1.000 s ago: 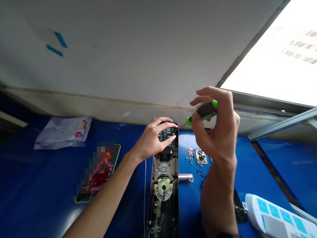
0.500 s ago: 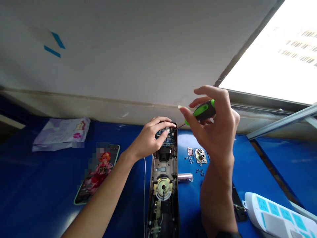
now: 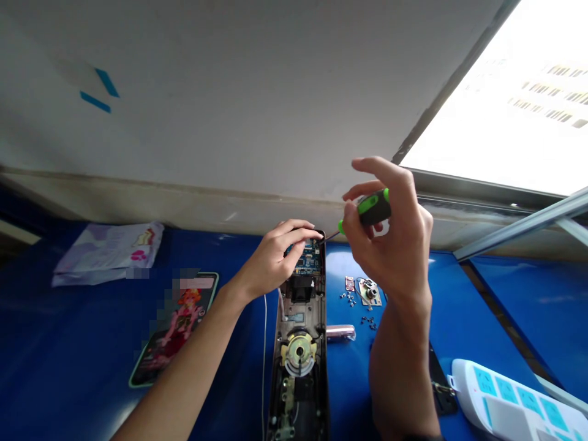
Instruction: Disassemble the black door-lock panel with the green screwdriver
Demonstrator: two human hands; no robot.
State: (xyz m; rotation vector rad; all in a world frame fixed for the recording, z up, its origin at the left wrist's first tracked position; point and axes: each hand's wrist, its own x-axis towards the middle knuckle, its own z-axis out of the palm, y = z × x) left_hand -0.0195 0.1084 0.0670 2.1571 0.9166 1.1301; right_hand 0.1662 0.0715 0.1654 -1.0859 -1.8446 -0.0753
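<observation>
My right hand [image 3: 390, 236] holds a green-and-black screwdriver [image 3: 374, 208] at a slant, thumb against the handle and index finger raised off it. Its thin shaft points down to the far right corner of a long, narrow opened device housing [image 3: 309, 306]. My left hand [image 3: 278, 254] lies over the far end of the housing with its fingers stretched out, partly covering a blue circuit board [image 3: 310, 260]. The left fingertips are close beside the screwdriver's tip; the tip's exact contact is hidden. Nearer me in the housing sits a round, speaker-like part [image 3: 299, 353].
Right of the housing lie small screws [image 3: 351, 300], a little board with a round component [image 3: 370, 293] and a pinkish cylinder [image 3: 340, 332]. A white power strip [image 3: 514, 392] is at the lower right. Leftward are a phone [image 3: 174, 331] and a packet [image 3: 110, 254]. A wall stands behind.
My right thumb has drawn in against the screwdriver handle, and the handle has turned slightly. The left hand stays over the board. The whole view has shifted a little.
</observation>
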